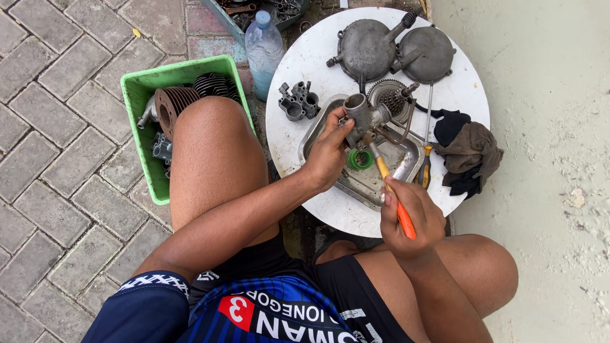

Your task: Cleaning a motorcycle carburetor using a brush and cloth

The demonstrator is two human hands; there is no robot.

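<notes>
My left hand (327, 155) grips a grey metal carburettor (366, 117) and holds it over a steel tray (406, 166) on a round white table (302, 63). In my right hand (410, 219) is a screwdriver with an orange and yellow handle (395, 197); its tip meets the underside of the carburettor. A small green ring-shaped cap (359, 159) lies in the tray just below the part. A thin wire or hose curls off the carburettor's right side.
On the table lie two grey metal covers (394, 47), a toothed gear (389, 95), a small metal block (298, 101), a second screwdriver (426, 165) and dark rags (467, 149). A plastic bottle (264, 44) and a green crate of engine parts (149, 114) stand left, on paving.
</notes>
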